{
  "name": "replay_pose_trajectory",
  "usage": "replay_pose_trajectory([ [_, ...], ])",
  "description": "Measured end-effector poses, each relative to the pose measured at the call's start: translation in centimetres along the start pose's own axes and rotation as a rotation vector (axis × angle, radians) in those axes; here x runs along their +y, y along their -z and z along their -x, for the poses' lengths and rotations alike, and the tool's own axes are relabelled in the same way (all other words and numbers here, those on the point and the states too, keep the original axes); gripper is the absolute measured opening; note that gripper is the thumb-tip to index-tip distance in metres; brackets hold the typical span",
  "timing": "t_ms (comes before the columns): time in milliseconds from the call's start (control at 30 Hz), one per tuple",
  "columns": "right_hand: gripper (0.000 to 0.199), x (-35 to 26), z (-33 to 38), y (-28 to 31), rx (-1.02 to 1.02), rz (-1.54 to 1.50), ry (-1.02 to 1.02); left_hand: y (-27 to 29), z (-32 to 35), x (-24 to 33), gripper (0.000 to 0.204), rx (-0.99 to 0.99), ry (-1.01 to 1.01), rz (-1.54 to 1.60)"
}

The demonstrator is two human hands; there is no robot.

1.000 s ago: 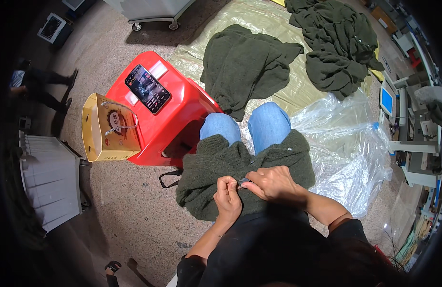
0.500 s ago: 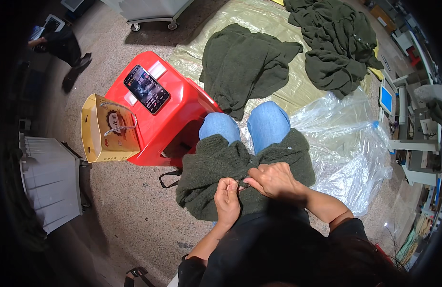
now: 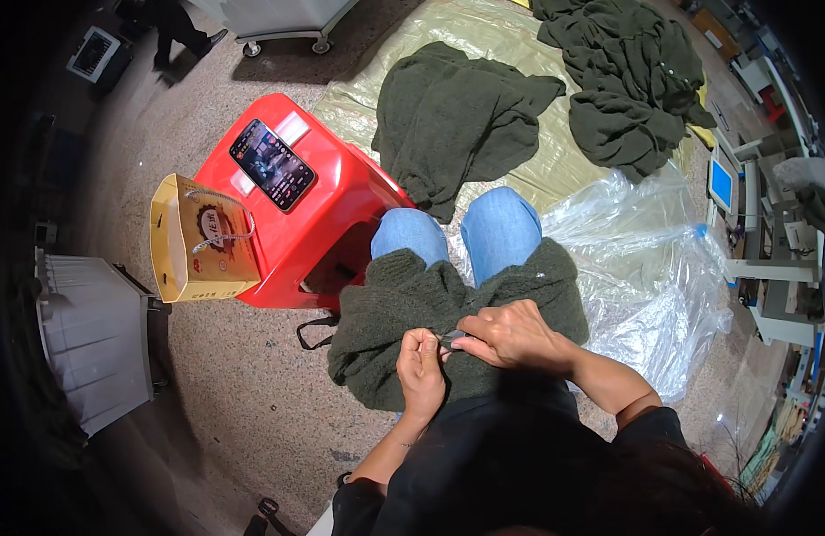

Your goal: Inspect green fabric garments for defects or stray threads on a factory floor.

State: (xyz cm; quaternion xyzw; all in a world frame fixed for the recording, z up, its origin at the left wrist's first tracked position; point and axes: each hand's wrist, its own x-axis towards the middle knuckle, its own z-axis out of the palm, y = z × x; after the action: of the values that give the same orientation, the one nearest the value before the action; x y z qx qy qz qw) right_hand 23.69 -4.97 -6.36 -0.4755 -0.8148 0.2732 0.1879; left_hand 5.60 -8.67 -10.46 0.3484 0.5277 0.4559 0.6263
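Observation:
A dark green knitted garment lies bunched over my lap, below my jean-clad knees. My left hand is closed in a pinch on the knit at its middle. Right beside it, my right hand is closed too, its thumb and forefinger pressed together close to the left fingertips. A small greyish sliver shows between the two hands; whether it is a small tool or a bit of the knit I cannot tell. The fingers hide the exact spot being held.
A red plastic stool at my left bears a phone and a yellow paper bag. Ahead, more dark green knits lie on plastic sheeting. Wheeled bins stand left and far; a person is at far left.
My hands have shifted slightly, and a greyish sliver now shows between them. The person at far left has walked toward the wheeled bin. The garment stays on my lap.

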Motion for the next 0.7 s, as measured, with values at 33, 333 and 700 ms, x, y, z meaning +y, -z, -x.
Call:
replay_pose_trajectory([
  [33, 0.033, 0.0, 0.0, -0.1, 0.018, -0.010, 0.008, -0.1, 0.0, 0.0, 0.011, 0.000, 0.000, -0.001],
  [333, 0.030, -0.6, -0.1, -1.2, 0.046, 0.075, -0.035, -0.2, 0.0, -0.1, 0.010, -0.017, -0.029, 0.022],
  [700, 0.032, -1.1, 0.5, -1.8, 0.083, 0.157, -0.132, 0.2, 0.4, -1.2, 0.010, -0.032, -0.055, -0.040],
])
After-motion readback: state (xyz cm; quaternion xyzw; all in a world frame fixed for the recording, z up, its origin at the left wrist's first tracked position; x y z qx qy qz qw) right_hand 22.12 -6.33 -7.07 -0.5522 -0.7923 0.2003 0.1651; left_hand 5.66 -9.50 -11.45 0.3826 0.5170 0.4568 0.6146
